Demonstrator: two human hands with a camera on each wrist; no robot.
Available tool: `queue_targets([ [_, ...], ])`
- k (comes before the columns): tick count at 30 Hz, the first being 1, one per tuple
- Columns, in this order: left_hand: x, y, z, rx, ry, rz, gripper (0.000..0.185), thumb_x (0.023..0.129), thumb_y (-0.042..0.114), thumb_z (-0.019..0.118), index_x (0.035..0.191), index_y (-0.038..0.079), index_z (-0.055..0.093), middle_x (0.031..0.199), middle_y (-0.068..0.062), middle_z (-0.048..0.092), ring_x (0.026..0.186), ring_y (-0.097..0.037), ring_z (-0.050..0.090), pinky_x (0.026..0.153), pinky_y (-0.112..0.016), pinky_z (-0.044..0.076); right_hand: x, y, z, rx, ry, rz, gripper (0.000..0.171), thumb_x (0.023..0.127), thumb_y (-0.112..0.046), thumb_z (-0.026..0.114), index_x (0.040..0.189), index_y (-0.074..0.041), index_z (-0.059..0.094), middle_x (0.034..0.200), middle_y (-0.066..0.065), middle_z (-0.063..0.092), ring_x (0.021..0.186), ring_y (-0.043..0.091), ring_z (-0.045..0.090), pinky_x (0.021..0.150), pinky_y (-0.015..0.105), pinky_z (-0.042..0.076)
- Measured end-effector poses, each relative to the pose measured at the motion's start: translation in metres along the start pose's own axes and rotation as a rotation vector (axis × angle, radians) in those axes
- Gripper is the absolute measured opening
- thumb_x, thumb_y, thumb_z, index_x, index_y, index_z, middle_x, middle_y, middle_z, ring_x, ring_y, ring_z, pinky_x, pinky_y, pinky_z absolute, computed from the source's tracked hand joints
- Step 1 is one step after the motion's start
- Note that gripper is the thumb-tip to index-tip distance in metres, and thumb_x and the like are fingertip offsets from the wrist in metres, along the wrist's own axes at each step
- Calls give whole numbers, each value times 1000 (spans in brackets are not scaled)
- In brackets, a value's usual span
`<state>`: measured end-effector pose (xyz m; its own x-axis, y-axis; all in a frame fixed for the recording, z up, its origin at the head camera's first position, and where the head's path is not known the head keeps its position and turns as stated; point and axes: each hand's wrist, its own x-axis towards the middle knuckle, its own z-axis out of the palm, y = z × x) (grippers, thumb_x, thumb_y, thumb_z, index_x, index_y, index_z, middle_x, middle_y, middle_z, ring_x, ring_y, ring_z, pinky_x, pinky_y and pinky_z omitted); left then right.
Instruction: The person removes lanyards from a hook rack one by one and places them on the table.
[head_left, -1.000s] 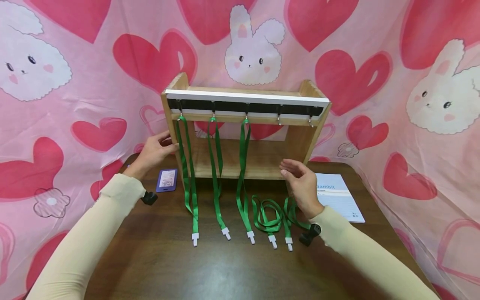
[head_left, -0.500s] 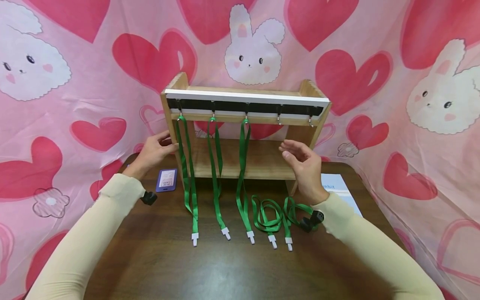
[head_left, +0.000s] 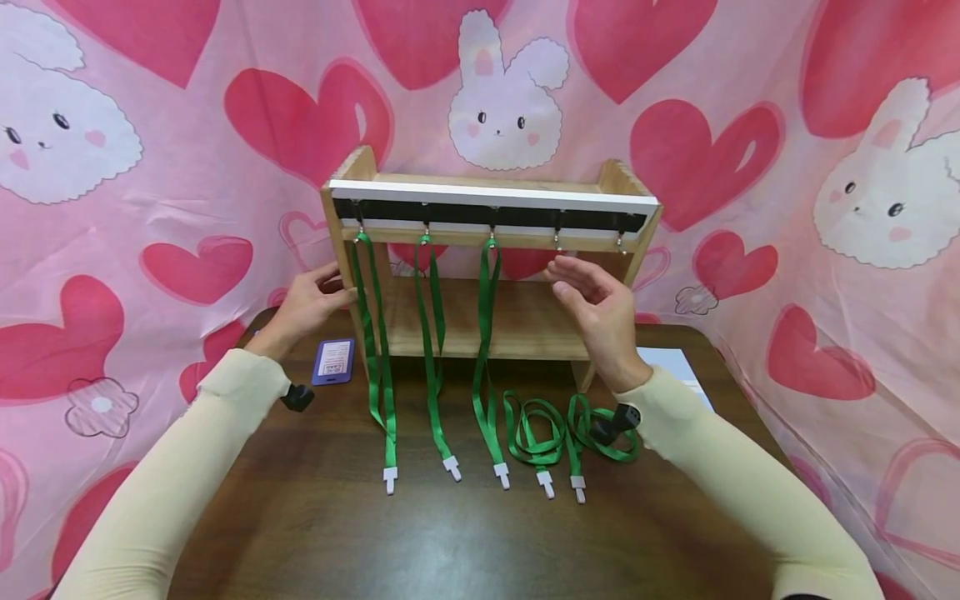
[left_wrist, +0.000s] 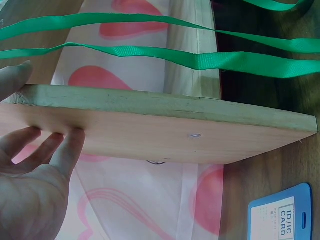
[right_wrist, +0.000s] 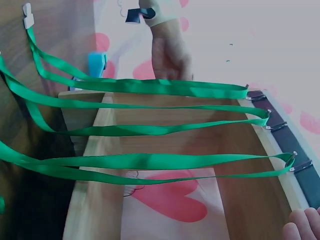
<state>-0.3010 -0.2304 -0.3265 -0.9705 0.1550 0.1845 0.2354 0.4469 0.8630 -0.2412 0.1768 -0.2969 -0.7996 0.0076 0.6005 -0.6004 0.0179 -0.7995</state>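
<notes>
A wooden rack [head_left: 491, 193] with a black hook bar stands at the back of the dark table [head_left: 450, 542]. Three green lanyards [head_left: 431, 350] hang from its left hooks; in the right wrist view those lanyards [right_wrist: 160, 130] stretch across the frame. Two more lanyards [head_left: 534, 435] lie coiled on the table below the two bare hooks [head_left: 557, 242]. My left hand [head_left: 318, 292] rests on the rack's left side panel, its fingers [left_wrist: 65, 150] flat against the wood. My right hand [head_left: 573, 279] hovers just below the fourth hook, fingers relaxed and holding nothing.
A blue ID card holder [head_left: 333, 360] lies left of the rack, also visible as the card holder [left_wrist: 285, 215] in the left wrist view. A white notebook [head_left: 671, 360] sits at the right, half hidden by my right arm. Pink heart-and-bunny cloth [head_left: 825, 167] surrounds the table.
My right hand has risen from near the table by the coiled lanyards up to the fourth hook. The left hand and the lanyards have not moved.
</notes>
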Motion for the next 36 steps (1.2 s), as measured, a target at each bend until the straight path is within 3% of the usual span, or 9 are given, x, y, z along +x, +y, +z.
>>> queue_targets([
  [5,0,-1,0,-13,12,23,62,99,25,64,155,8,41,146,-26,54,134,-37,53,87,-12,54,6,-3,5,21,-28,2,35,93,-3,70,127,5,65,118,2,77,107,10,73,95,20,57],
  [11,-1,-2,-1,-28,8,35,63,100,23,63,156,7,39,147,-27,53,135,-40,52,81,-6,52,13,-5,16,18,-50,-2,34,93,-2,69,127,4,66,124,23,71,108,8,72,95,21,57],
  [14,-1,-3,-1,-30,0,24,64,100,23,63,157,9,38,149,-26,52,137,-39,51,82,-6,51,16,-5,22,-1,-60,-2,33,94,-2,68,127,3,67,126,27,68,108,7,71,96,21,56],
  [18,-1,-3,-1,-26,-4,10,64,100,24,63,157,11,37,150,-25,51,138,-38,50,88,-11,54,20,-3,32,-21,-68,-1,33,94,-1,68,127,3,67,126,24,70,109,8,71,96,21,57],
  [23,1,-3,-1,-2,-1,3,64,100,26,63,157,12,38,149,-23,53,136,-36,52,100,-29,56,25,-1,42,-51,-74,23,36,93,-3,71,128,3,67,126,22,71,114,24,71,95,22,57],
  [26,2,-3,-1,1,-4,11,64,100,25,63,157,10,38,149,-24,53,136,-37,52,96,-26,57,27,1,46,-57,-79,35,35,93,-4,71,128,2,67,127,20,71,116,28,70,94,23,58],
  [31,2,-5,0,-13,-4,15,64,100,25,63,157,10,38,149,-25,52,136,-38,51,84,-10,53,27,5,53,-76,-101,59,35,95,-8,70,129,-2,68,128,16,71,117,30,69,96,24,57],
  [33,2,-5,-1,-13,0,18,64,99,25,64,156,10,39,148,-25,53,136,-38,52,85,-12,54,27,5,55,-84,-105,82,35,95,-11,70,130,-3,68,128,15,72,116,29,69,96,24,57],
  [36,2,-4,0,-6,3,15,64,99,26,64,156,10,40,148,-25,54,135,-37,53,95,-25,58,28,6,58,-88,-97,117,36,95,-15,71,130,-4,68,127,13,72,113,23,69,96,24,57],
])
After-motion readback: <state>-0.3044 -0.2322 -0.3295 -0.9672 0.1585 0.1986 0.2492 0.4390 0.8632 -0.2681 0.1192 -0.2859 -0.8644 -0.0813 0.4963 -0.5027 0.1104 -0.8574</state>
